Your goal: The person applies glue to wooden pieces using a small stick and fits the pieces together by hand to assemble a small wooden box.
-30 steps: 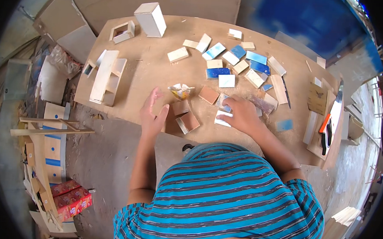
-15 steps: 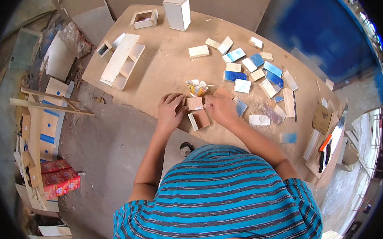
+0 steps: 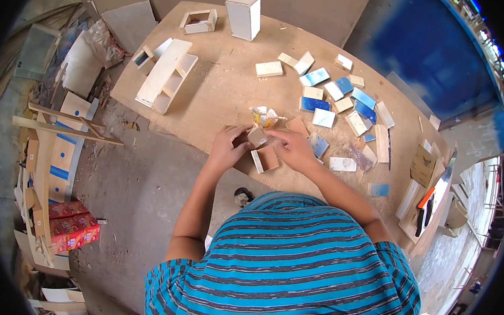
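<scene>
My left hand [image 3: 230,146] grips a small wooden piece [image 3: 257,137], its fingers closed on the left side of it. The piece is tilted above the table. My right hand [image 3: 290,148] comes from the other side, index finger stretched out and its tip at the piece's upper right edge. Just below lies a small box-like part [image 3: 265,159] with a brown inner face and a pale edge. A crumpled white wrapper with yellow stuff in it [image 3: 264,118] sits right above the piece. A thin brown board [image 3: 298,126] lies beyond my right hand.
Several blue, white and bare wood blocks [image 3: 323,117] are scattered on the wooden table [image 3: 209,98] to the right. A small shelf [image 3: 171,76], a white upright box [image 3: 242,17] and an open frame [image 3: 198,21] stand at the back left. An orange-and-black handled saw [image 3: 425,207] lies far right.
The wooden piece has gone from facing up to tilted in my left hand. My right index finger is now stretched out toward its edge. The whole view has shifted slightly.
</scene>
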Available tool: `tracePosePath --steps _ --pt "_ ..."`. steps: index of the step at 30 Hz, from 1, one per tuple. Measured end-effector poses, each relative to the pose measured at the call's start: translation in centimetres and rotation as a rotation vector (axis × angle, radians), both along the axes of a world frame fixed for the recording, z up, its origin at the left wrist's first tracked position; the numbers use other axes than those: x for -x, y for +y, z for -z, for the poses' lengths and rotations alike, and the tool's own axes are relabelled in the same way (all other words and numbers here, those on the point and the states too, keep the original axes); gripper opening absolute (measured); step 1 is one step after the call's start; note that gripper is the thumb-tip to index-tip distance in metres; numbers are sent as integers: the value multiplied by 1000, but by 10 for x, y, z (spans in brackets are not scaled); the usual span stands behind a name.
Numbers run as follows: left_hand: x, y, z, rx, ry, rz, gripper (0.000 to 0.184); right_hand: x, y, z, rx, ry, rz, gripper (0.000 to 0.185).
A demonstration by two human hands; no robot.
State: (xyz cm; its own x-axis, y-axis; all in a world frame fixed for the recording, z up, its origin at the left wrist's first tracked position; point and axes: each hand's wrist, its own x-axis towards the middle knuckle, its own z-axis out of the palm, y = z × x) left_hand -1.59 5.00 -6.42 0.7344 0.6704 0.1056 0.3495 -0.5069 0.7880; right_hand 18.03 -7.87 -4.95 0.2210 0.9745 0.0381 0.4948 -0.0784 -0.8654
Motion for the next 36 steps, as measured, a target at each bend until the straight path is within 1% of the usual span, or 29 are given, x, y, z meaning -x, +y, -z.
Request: tracePosePath --steps 1,4,5,8,11,14,15,17,20,23,24,26,27,30,32,33,36 --pt "2 2 3 76 0 -16 48 -3 -3 6 14 34 40 34" --pt "13 3 7 321 -240 -160 45 -17 -6 5 -16 145 202 35" --pt "17 1 5 500 -358 -184 45 -20 -4 3 -37 185 264 37" --pt "17 5 -2 563 -419 -120 53 -20 6 -31 -81 123 218 42" --pt "1 4 -28 306 -188 -1 61 -19 18 -38 -82 99 126 36" --pt "-17 7 -34 52 14 45 68 -18 29 -34 -147 -90 93 27" --pt "-20 6 -33 17 13 39 71 -17 32 -33 -163 -95 101 24" --pt "-21 7 -31 42 -10 41 70 -16 34 -28 -191 -103 119 20" --pt "-20 6 -28 35 -15 46 71 -20 39 -15 -151 -88 173 21" --pt "-20 6 -24 -1 -7 58 72 -28 43 -8 -70 261 260 22" --pt "-20 6 -26 -14 -5 59 73 -30 43 -11 -98 263 279 22" --pt "-20 5 -32 44 14 34 73 -34 36 -18 -154 265 310 23" --pt "-20 3 -34 75 24 19 73 -35 32 -26 -172 323 323 23" --pt "-17 0 -34 180 -183 -59 67 -38 14 -60 -212 529 321 24" --pt "-14 2 -25 399 -412 -102 61 -41 2 -75 -226 710 270 25" --pt "-13 3 -22 506 -529 -122 57 -36 -4 -81 -247 758 254 26" --pt "-15 -9 -61 947 -789 -253 48 -21 -19 -98 -221 826 209 26"
